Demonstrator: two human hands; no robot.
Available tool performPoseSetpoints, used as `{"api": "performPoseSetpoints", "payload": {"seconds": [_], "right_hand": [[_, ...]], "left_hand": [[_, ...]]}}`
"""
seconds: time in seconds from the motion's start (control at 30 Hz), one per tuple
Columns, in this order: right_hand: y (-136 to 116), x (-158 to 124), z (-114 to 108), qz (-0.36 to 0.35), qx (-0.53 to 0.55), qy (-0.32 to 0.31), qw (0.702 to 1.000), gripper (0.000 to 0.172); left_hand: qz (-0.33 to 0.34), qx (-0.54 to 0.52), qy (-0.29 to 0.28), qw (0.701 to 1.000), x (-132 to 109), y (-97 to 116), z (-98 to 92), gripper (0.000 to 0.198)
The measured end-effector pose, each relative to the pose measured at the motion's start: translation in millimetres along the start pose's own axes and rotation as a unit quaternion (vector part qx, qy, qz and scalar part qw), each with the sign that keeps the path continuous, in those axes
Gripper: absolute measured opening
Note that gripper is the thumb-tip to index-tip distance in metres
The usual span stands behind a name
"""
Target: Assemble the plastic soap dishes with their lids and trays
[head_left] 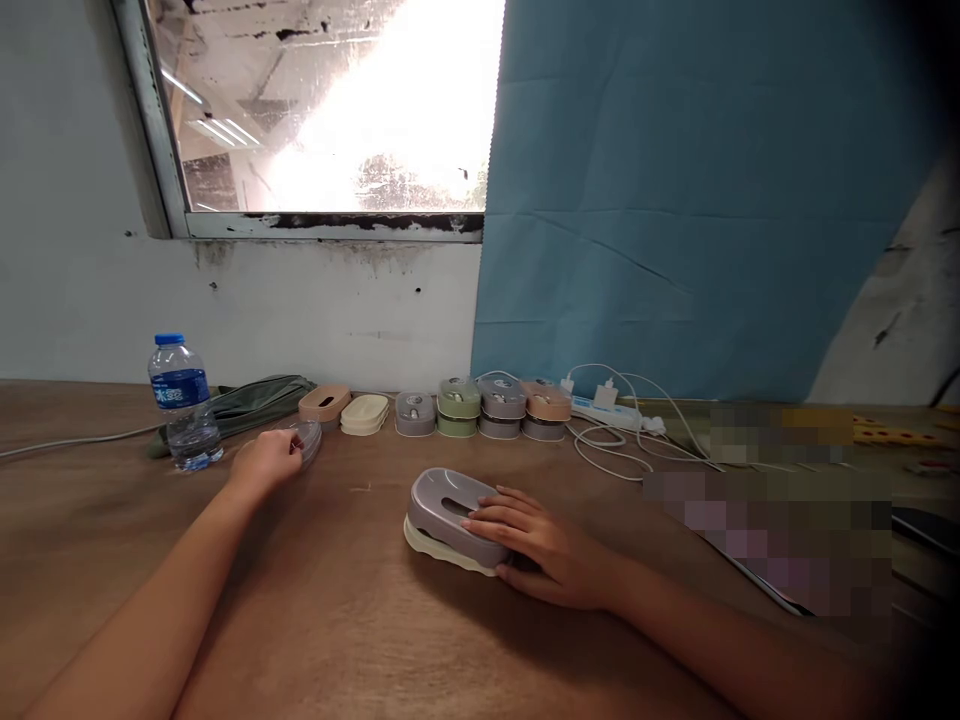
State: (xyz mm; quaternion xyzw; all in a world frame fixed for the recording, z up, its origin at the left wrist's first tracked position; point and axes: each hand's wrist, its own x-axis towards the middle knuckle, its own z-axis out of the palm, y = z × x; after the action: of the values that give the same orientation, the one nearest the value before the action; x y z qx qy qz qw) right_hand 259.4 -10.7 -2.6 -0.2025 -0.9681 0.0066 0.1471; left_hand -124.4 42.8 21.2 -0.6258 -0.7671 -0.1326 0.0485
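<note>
My right hand point(536, 545) rests on a grey oval shell point(450, 515) with a slot in its top, fingers curled over its right side and thumb at its lower edge. A cream base piece point(439, 552) lies under the shell. My left hand point(268, 462) reaches out to the left and grips a clear oval lid point(307, 440) lying on the wooden table point(337, 620).
A row of oval shells point(457, 408) in tan, cream, grey and green, some stacked, lines the wall. A water bottle point(181, 402) and a dark green pouch point(259, 398) stand at the left. A power strip point(607, 412) with white cables lies right of the row.
</note>
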Motion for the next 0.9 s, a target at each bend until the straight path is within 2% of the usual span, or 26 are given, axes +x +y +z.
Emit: {"api": "performPoseSetpoints", "payload": {"seconds": [0.23, 0.37, 0.5, 0.6, 0.67, 0.73, 0.83, 0.9], "right_hand": [[-3, 1, -1, 0.002, -0.020, -0.007, 1.000, 0.049], [-2, 1, -1, 0.000, -0.023, -0.006, 1.000, 0.048], [0, 1, 1, -0.005, -0.033, 0.004, 0.999, 0.049], [0, 1, 3, -0.022, -0.048, 0.004, 0.999, 0.047], [-1, 1, 4, -0.026, -0.051, 0.002, 0.998, 0.045], [-3, 1, 3, -0.021, -0.043, 0.002, 0.999, 0.045], [-4, 1, 3, -0.011, -0.017, 0.003, 1.000, 0.046], [-5, 1, 4, 0.016, 0.008, 0.022, 1.000, 0.048]], "left_hand": [[0.010, 0.008, 0.078, 0.997, -1, 2, 0.4, 0.028], [0.026, -0.017, 0.171, 0.985, -2, 7, 4.2, 0.026], [0.087, -0.111, 0.301, 0.943, -6, 15, 5.5, 0.022], [0.138, -0.206, 0.356, 0.901, -16, 29, 5.6, 0.019], [0.148, -0.276, 0.356, 0.880, -24, 42, 6.7, 0.017], [0.142, -0.363, 0.324, 0.862, -32, 56, 9.6, 0.017], [0.121, -0.525, 0.231, 0.810, -41, 75, 16.5, 0.023], [0.110, -0.634, 0.145, 0.752, -45, 85, 21.4, 0.026]]}}
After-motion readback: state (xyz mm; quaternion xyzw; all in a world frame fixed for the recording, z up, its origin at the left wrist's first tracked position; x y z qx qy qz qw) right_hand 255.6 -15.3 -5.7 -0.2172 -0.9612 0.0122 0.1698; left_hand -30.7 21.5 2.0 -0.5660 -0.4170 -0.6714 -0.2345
